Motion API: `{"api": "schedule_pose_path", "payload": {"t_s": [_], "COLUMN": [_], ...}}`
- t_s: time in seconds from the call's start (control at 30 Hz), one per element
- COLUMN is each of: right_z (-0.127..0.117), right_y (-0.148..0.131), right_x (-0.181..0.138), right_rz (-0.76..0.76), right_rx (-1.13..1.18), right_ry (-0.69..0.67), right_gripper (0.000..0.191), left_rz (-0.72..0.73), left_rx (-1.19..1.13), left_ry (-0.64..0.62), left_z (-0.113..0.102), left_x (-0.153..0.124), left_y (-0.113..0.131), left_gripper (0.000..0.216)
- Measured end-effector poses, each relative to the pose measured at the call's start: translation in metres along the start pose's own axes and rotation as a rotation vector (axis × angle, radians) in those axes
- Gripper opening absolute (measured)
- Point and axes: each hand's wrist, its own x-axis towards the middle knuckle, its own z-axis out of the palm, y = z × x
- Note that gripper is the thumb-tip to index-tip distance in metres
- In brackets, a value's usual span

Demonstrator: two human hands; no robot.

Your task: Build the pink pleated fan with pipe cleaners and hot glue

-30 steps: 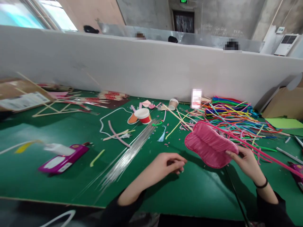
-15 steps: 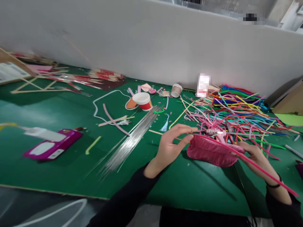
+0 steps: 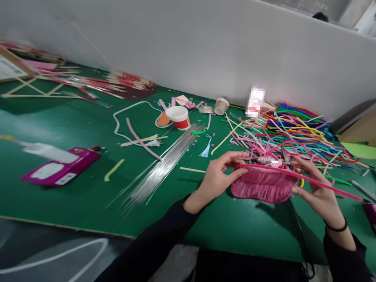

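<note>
Both of my hands hold a pink pleated fabric piece (image 3: 264,187) a little above the green table (image 3: 88,129). My left hand (image 3: 219,175) pinches its left end between thumb and fingers. My right hand (image 3: 315,188) grips its right end, fingers curled over the top edge. A long pink pipe cleaner (image 3: 323,184) runs along the piece's top edge and sticks out to the right past my right hand.
A heap of coloured pipe cleaners (image 3: 293,133) lies just behind my hands. A bundle of thin silver wires (image 3: 164,164), a red-and-white cup (image 3: 179,117), a paper cup (image 3: 220,105), a magenta glue gun (image 3: 58,170) and a white partition wall (image 3: 176,51) are around.
My left hand rose from the table and took hold of the pink piece's left end. The piece tipped from facing me to nearly edge-on. The view dropped towards the table.
</note>
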Motion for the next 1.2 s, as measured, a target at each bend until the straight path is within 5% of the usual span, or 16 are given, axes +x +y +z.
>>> {"api": "schedule_pose_path", "payload": {"t_s": [0.2,0.5,1.2], "right_z": [0.001,0.012,0.013], "right_y": [-0.025,-0.013,-0.014], "right_x": [0.004,-0.003,0.001], "right_rz": [-0.123,0.054,0.079], "right_rx": [0.143,0.154,0.162], "right_ry": [0.243,0.372,0.384], "right_gripper": [0.010,0.016,0.022], "left_rz": [0.021,0.360,0.457], "left_rx": [0.015,0.236,0.380], "left_ry": [-0.007,0.068,0.101], "left_z": [-0.001,-0.001,0.000], "left_x": [-0.001,-0.005,-0.006], "left_y": [-0.008,-0.010,-0.011], "left_gripper": [0.029,0.012,0.011]}}
